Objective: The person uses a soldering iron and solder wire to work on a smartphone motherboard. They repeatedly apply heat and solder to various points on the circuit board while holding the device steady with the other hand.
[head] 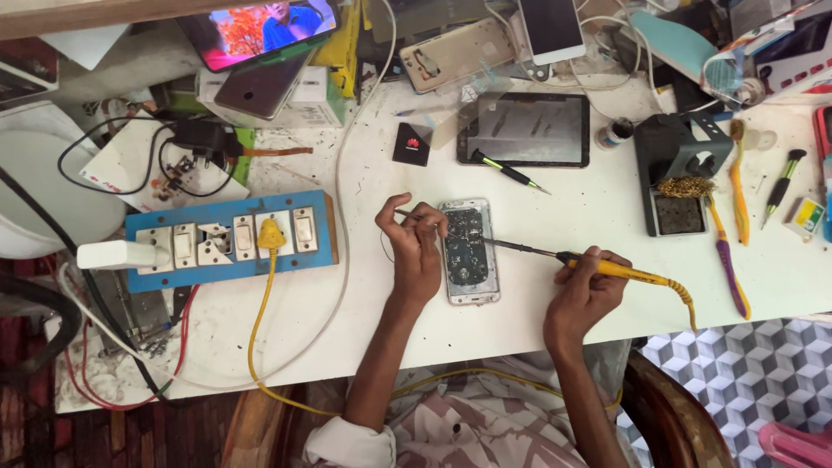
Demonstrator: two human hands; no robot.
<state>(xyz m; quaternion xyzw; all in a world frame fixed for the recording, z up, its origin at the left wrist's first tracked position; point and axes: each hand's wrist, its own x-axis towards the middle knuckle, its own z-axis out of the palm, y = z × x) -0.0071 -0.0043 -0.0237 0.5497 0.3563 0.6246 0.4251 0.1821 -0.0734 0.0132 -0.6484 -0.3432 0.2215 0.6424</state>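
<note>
A view from above onto a cluttered white desk [537,286]; an opened phone [470,251] lies face down near the middle, its back cover off and its dark inner parts showing. The left hand [414,247] rests just left of the phone, touching its edge; its fingers [431,218] are curled shut, pinching a thin wire [404,212] at the phone's far left corner. The right hand [582,282] sits to the right of the phone; its fingers are closed around the yellow handle of a soldering iron [607,269], whose thin dark tip reaches left over the phone. A yellow cord runs from the handle off the near edge of the desk. On the left lies a blue power strip [230,240] with a yellow plug in it; farther back rests a dark tablet [524,128]; on the right stands a black iron stand [676,169] with a brass wool pad.
</note>
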